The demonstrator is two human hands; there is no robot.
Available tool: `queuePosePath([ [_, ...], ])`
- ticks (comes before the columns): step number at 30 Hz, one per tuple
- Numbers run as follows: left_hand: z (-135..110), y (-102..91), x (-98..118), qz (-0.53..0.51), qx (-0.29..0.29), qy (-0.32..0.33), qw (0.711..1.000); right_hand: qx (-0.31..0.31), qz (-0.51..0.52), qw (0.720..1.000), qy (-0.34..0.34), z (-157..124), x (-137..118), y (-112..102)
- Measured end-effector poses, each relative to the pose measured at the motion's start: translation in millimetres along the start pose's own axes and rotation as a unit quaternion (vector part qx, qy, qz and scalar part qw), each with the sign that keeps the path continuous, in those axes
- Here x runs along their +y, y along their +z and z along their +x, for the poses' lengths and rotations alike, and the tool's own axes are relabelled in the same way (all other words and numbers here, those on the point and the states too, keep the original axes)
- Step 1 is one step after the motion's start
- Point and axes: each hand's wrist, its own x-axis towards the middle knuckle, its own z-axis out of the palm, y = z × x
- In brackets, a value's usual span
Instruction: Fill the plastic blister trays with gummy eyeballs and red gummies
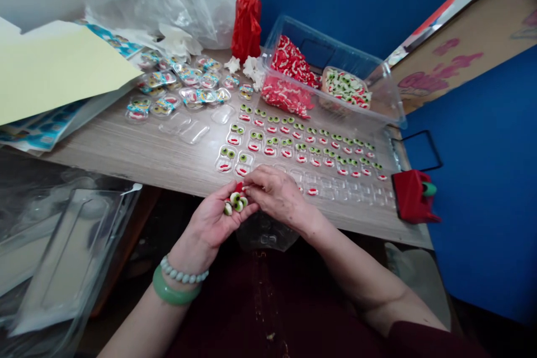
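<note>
A wooden surface (138,156) spans mid-frame, carrying a clear bin (377,89) of red and green sweets at upper right and rows of filled blister trays (302,145) at centre. Lower centre, the left hand (207,226) lies half-cupped, cradling eyeball candies (235,202); the right hand (277,196) pinches one there.

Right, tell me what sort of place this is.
Probably a small hand-packing bench, perhaps at home, for what look like gummy sweets. Rows of clear trays hold eye and mouth pieces, a bin holds loose stock, and the left hand cups a few eyes.
</note>
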Motion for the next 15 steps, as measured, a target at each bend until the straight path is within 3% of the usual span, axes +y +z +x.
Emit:
queuePosePath([
  [4, -1, -6.0, -1, 0.002, -0.001, -0.033, 0.999, 0.002, 0.061, 0.998, -0.007, -12, 6, -2],
  [8, -4, -1.5, -10, -0.009, 0.002, -0.02, 1.0, 0.065, 0.112, 0.991, -0.019, -24, 5, -2],
  [15, -5, 8.2, -22, -0.037, 0.048, -0.013, 0.998, 0.028, -0.08, 0.995, -0.054, -34, -16, 18],
])
